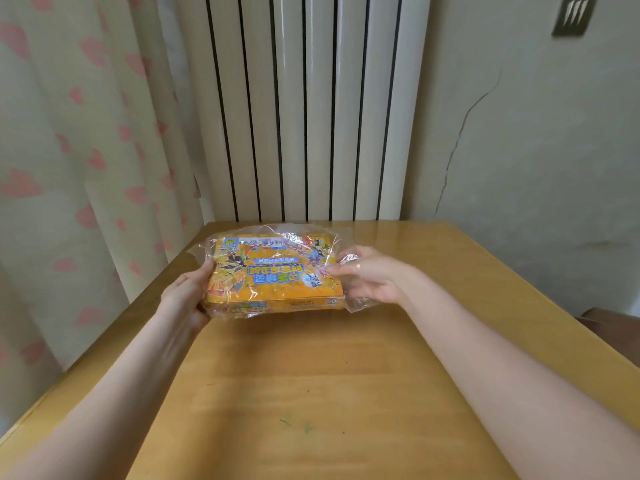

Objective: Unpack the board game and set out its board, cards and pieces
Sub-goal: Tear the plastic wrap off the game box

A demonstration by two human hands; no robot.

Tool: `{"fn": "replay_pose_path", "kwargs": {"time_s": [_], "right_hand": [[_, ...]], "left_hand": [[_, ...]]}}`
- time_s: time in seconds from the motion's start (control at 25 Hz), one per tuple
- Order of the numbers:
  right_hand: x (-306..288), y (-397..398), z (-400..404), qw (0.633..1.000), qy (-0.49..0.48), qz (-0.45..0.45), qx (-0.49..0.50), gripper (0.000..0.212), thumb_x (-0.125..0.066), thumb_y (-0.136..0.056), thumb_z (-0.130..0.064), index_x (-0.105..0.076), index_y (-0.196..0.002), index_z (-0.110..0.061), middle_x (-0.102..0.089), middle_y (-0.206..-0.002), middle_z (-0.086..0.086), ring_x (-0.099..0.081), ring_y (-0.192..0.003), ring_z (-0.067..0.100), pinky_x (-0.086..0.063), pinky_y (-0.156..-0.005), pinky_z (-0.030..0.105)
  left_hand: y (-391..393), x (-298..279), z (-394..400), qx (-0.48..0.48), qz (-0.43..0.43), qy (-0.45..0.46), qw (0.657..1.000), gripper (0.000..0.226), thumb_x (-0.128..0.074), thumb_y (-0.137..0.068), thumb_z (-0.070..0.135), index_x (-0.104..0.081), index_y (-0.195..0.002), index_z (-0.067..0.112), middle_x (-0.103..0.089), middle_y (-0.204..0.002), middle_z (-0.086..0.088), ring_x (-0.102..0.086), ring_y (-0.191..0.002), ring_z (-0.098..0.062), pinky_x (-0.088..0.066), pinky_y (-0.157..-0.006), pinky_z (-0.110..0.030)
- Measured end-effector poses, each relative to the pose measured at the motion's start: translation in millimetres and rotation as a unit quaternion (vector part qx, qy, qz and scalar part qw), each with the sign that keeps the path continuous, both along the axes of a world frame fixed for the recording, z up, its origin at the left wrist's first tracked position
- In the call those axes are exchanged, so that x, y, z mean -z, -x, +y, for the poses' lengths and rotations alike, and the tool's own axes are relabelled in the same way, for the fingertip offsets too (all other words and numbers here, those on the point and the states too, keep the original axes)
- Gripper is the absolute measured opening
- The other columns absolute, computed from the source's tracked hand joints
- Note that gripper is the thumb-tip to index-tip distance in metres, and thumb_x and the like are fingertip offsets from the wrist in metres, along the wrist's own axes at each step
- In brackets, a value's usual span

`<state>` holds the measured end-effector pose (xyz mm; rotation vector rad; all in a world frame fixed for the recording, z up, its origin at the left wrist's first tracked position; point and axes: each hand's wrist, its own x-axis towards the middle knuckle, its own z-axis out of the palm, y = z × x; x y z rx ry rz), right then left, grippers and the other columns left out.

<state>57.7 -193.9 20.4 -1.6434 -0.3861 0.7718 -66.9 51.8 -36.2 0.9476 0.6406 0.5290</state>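
While gripped at both ends, orange game box point(273, 271) inside clear wrap point(349, 261).

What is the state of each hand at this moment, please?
Left hand: grips the left end of the game box, through its plastic bag.
Right hand: pinches the plastic bag at the box's right end.
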Motion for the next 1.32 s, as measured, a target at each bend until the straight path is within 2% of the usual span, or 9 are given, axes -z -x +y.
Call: {"fn": "replay_pose_path", "kwargs": {"time_s": [0.12, 0.28, 0.52, 0.76, 0.84, 0.96, 1.16, 1.24, 1.32], "right_hand": [[2.5, -2.5, -0.4, 0.996, -0.052, -0.007, 0.076, 0.048, -0.071, -0.076, 0.005, -0.044, -0.111, -0.014, -0.067, -0.090, 0.011, -0.061, -0.063, 0.017, -0.051, -0.066, 0.034], [1.0, -10.3, -8.4, 0.982, -0.051, -0.022, 0.181, 0.025, -0.068, -0.077, 0.007, -0.051, -0.077, -0.011, -0.057, -0.071, 0.009, -0.056, -0.049, 0.015, -0.050, -0.057, 0.030], [29.2, -25.2, -30.6, 0.949, -0.039, -0.012, 0.314, 0.026, -0.068, -0.075, 0.011, -0.048, -0.074, -0.006, -0.057, -0.075, 0.015, -0.054, -0.037, 0.014, -0.041, -0.032, 0.018], [39.7, -15.3, -26.3, 0.889, 0.301, -0.241, 0.248, 0.029, -0.063, -0.082, -0.006, -0.061, -0.110, -0.005, -0.057, -0.123, 0.016, -0.055, -0.112, 0.031, -0.047, -0.085, 0.031], [18.0, 1.9, -10.0, 0.908, 0.161, -0.341, 0.182, 0.038, -0.062, -0.086, -0.015, -0.056, -0.123, -0.015, -0.050, -0.135, 0.008, -0.045, -0.125, 0.026, -0.038, -0.101, 0.031], [-19.6, 54.9, 22.0, 0.983, -0.102, -0.148, -0.041, 0.064, -0.059, -0.085, -0.044, -0.029, -0.141, -0.040, -0.031, -0.149, -0.006, -0.039, -0.130, 0.026, -0.035, -0.107, 0.042], [-21.6, 79.3, 42.2, 0.981, -0.170, -0.051, -0.074, 0.065, -0.068, -0.083, -0.019, -0.035, -0.139, -0.026, -0.057, -0.113, -0.004, -0.059, -0.082, 0.019, -0.047, -0.071, 0.028], [-23.8, 71.9, 42.2, 0.970, -0.225, -0.085, 0.025, 0.047, -0.067, -0.082, -0.005, -0.051, -0.125, -0.014, -0.062, -0.103, 0.004, -0.055, -0.064, 0.013, -0.044, -0.056, 0.021], [-36.9, 58.6, 50.4, 0.943, -0.257, -0.153, 0.149, 0.023, -0.065, -0.082, -0.002, -0.061, -0.100, -0.016, -0.063, -0.098, 0.007, -0.051, -0.061, 0.011, -0.044, -0.053, 0.020]], "left_hand": [[3.3, -8.8, -0.8, -0.006, 0.025, -0.045, 0.999, 0.028, -0.066, -0.084, 0.028, -0.060, -0.103, 0.008, -0.070, -0.076, -0.007, -0.067, -0.057, -0.019, -0.057, -0.055, -0.038], [13.6, -23.8, -2.1, -0.115, 0.047, -0.041, 0.991, 0.011, -0.052, -0.093, 0.012, -0.057, -0.092, 0.002, -0.059, -0.043, 0.002, -0.050, -0.031, -0.003, -0.038, -0.047, -0.021], [34.0, -40.1, -2.5, -0.394, 0.000, -0.081, 0.916, 0.038, -0.033, -0.085, -0.008, -0.036, -0.067, 0.026, -0.044, -0.073, 0.010, -0.051, -0.069, -0.018, -0.050, -0.069, -0.029], [39.4, -74.6, -22.1, -0.352, -0.116, -0.146, 0.917, 0.039, -0.037, -0.085, -0.012, -0.045, -0.065, 0.020, -0.059, -0.078, 0.002, -0.059, -0.068, -0.017, -0.044, -0.047, -0.020], [44.9, -86.7, -32.3, -0.332, -0.156, -0.202, 0.908, 0.038, -0.034, -0.084, -0.010, -0.046, -0.065, 0.020, -0.062, -0.074, 0.002, -0.060, -0.068, -0.015, -0.043, -0.046, -0.018], [56.8, -98.7, -58.9, -0.260, -0.171, -0.244, 0.918, 0.037, -0.035, -0.081, -0.012, -0.047, -0.062, 0.017, -0.056, -0.050, 0.008, -0.049, -0.045, -0.004, -0.035, -0.041, -0.016], [72.1, -98.1, -77.7, -0.125, -0.131, -0.297, 0.937, 0.031, -0.042, -0.082, -0.008, -0.051, -0.063, 0.014, -0.049, -0.053, 0.003, -0.044, -0.044, -0.007, -0.036, -0.044, -0.018], [78.2, -95.3, -73.5, -0.117, -0.104, -0.449, 0.880, 0.024, -0.048, -0.085, -0.001, -0.056, -0.071, 0.016, -0.056, -0.061, 0.008, -0.050, -0.054, -0.005, -0.041, -0.050, -0.016], [78.2, -90.3, -60.2, -0.102, -0.027, -0.643, 0.759, 0.016, -0.056, -0.084, 0.002, -0.056, -0.093, 0.015, -0.059, -0.090, 0.005, -0.055, -0.078, -0.008, -0.043, -0.069, -0.014]]}}
